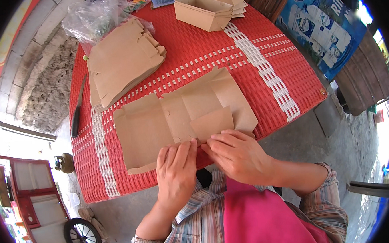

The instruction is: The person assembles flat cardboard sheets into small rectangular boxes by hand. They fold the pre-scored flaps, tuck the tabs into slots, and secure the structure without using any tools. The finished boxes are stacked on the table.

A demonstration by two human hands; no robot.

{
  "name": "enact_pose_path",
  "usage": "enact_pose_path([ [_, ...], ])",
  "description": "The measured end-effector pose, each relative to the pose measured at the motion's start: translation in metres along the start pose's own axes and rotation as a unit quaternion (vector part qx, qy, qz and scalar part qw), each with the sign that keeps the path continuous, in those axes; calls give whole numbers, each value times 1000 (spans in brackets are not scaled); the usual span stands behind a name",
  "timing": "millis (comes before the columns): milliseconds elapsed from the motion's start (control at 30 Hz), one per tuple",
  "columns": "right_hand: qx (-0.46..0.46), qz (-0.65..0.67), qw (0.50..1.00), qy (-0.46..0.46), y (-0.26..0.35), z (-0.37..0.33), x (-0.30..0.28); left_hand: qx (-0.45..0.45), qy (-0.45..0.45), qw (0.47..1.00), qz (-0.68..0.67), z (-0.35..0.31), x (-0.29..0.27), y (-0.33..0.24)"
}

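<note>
Together, the left hand (176, 169) and the right hand (243, 157), fingers bent, pinch the near edge of an opened-out brown cardboard box (145, 124). It lies on a red-and-white woven table (199, 54).

The kraft paperboard box blank (143, 127) was plain brown, unassembled and opened out, its inner face upward. It lay at a slant near the front edge of the red-and-white woven tabletop (189, 37). Crease lines divided it into panels. The broad left panel had its side margins turned up slightly. A flap (212, 122) on the near side, right of centre, stood folded inward over the adjoining panels.
</note>
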State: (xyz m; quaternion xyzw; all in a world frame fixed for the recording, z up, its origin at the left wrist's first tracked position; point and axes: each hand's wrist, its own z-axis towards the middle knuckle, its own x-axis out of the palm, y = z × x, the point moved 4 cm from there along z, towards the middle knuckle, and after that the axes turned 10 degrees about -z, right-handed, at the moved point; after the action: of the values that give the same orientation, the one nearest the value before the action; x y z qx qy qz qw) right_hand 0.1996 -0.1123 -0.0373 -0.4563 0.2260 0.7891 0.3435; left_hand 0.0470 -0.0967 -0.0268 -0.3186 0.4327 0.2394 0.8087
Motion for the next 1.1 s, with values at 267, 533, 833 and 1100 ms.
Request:
enact_pose_path([
  [267, 49, 73, 996, 21, -2, 2, -1, -40, 103, 990, 85, -11, 9, -18],
  [533, -17, 16, 999, 38, -7, 7, 1, -25, 112, 988, 101, -14, 9, -14],
  [833, 15, 35, 999, 14, -20, 2, -6, -23, 103, 988, 109, -16, 5, -12],
  [1100, 48, 36, 998, 36, -42, -6, -18, -40, 91, 991, 84, -17, 4, -12],
])
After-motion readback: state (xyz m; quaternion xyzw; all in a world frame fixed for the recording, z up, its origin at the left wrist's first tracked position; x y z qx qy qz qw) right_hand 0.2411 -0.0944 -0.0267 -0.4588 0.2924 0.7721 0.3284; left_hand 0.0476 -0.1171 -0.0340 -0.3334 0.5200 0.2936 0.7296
